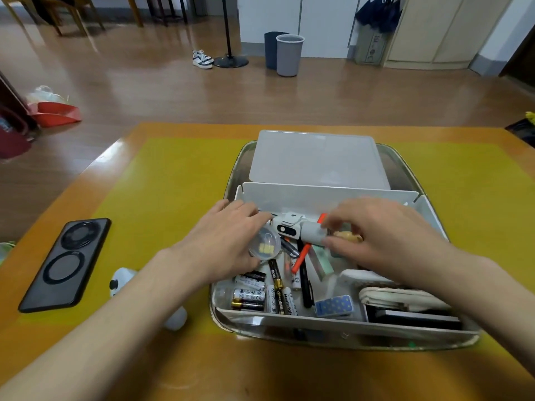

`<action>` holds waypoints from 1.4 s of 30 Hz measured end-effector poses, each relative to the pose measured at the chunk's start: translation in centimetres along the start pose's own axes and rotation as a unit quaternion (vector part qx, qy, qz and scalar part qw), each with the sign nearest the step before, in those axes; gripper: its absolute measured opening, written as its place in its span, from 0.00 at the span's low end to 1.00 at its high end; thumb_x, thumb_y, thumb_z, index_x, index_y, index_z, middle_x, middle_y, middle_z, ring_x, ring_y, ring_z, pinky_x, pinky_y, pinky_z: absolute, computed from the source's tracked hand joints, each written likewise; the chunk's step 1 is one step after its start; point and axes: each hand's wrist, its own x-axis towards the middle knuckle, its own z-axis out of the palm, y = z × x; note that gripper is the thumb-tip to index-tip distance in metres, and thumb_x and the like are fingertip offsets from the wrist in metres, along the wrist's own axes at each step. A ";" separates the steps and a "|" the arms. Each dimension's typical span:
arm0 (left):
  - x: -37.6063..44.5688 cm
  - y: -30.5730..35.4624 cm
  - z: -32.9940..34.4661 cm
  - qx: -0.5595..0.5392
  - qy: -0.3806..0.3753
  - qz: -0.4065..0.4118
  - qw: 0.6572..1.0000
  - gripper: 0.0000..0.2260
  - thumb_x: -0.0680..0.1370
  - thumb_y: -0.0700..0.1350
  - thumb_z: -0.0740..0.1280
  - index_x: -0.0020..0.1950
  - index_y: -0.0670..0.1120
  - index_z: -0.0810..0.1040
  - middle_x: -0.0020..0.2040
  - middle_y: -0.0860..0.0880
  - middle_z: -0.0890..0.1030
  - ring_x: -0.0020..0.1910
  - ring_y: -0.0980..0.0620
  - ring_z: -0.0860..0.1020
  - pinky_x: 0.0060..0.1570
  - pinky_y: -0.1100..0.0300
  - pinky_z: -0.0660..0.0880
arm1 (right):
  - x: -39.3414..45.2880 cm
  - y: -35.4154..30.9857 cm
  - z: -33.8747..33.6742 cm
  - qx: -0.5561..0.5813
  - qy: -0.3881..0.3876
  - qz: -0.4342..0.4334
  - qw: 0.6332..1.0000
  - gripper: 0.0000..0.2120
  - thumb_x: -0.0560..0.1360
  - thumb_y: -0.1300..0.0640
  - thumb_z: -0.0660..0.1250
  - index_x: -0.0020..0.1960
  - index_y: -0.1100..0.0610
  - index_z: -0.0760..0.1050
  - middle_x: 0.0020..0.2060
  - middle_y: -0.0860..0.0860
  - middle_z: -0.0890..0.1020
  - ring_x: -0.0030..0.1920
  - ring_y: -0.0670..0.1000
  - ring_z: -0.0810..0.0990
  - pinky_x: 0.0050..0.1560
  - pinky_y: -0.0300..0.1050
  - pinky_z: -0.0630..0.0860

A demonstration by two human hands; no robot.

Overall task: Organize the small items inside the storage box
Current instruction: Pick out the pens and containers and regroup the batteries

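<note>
On the yellow-topped desk, the storage box sits right of centre, its translucent lid lying just behind it. Both hands are inside the box. The left hand curls around a small clear round case with yellow clips inside, fingers wrapped over its far edge. The right hand pinches a white gadget between thumb and fingertips, holding it above the clutter.

Beneath them the box is crowded: loose batteries lie in a heap at the near left, a black pen and an orange marker cross one another in the middle, a blue dotted packet leans against the near wall, and a white pouch fills the right side. A phone rests on the desk well to the left, apart from the work.

The risk I judge most likely is a slip of the round case: it looks smooth, the grip covers only part of it, and a drop could pop it open and scatter clips among the batteries. The gadget is held by fingertips alone, so a nudge from the other wrist could knock it loose. Reaching past the crossed pens may also drag them over the battery pile and undo whatever order exists.
</note>
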 end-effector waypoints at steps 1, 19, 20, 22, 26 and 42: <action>-0.1 0.0 -0.2 -0.009 0.004 0.003 1.000 0.36 0.72 0.61 0.70 0.76 0.52 0.63 0.60 0.54 0.72 0.60 0.53 0.69 0.66 0.57 0.64 | 0.7 0.0 0.3 0.002 0.020 0.009 1.000 0.15 0.75 0.37 0.62 0.55 0.43 0.78 0.45 0.38 0.79 0.49 0.46 0.76 0.43 0.49 0.75; -3.3 4.2 -0.3 -0.169 0.009 0.074 0.983 0.29 0.72 0.57 0.74 0.70 0.59 0.69 0.61 0.64 0.71 0.58 0.64 0.71 0.51 0.72 0.68 | -1.4 3.1 -3.3 0.137 0.021 0.082 0.987 0.12 0.76 0.41 0.65 0.51 0.45 0.82 0.45 0.42 0.82 0.43 0.42 0.78 0.47 0.53 0.75; -3.1 4.3 -0.3 -0.180 0.002 0.079 0.980 0.28 0.72 0.55 0.75 0.70 0.57 0.70 0.61 0.62 0.72 0.58 0.62 0.72 0.54 0.68 0.71 | -2.0 3.4 -3.6 0.157 0.015 0.088 0.984 0.15 0.77 0.38 0.62 0.47 0.46 0.82 0.40 0.41 0.82 0.40 0.42 0.77 0.44 0.53 0.75; -2.6 4.4 -0.4 -0.186 -0.003 0.079 0.979 0.27 0.72 0.53 0.75 0.69 0.54 0.72 0.61 0.58 0.74 0.59 0.58 0.73 0.57 0.59 0.75 | -2.8 3.9 -3.7 0.173 0.004 0.098 0.980 0.26 0.77 0.32 0.57 0.41 0.53 0.80 0.30 0.43 0.78 0.31 0.43 0.73 0.35 0.51 0.70; -1.9 4.1 -0.4 -0.173 -0.002 0.064 0.983 0.27 0.71 0.59 0.74 0.66 0.55 0.73 0.58 0.58 0.75 0.57 0.57 0.75 0.56 0.55 0.76 | -3.6 4.1 -3.8 0.180 0.009 0.133 0.974 0.39 0.72 0.24 0.52 0.38 0.62 0.74 0.30 0.58 0.73 0.33 0.58 0.72 0.37 0.60 0.70; 4.5 8.5 -0.2 -0.363 0.044 -0.007 0.931 0.27 0.68 0.60 0.76 0.62 0.54 0.72 0.55 0.57 0.80 0.50 0.57 0.79 0.50 0.52 0.79 | -6.8 5.2 -3.9 0.209 0.058 0.193 0.957 0.42 0.72 0.22 0.50 0.39 0.62 0.70 0.33 0.61 0.76 0.34 0.61 0.77 0.41 0.67 0.77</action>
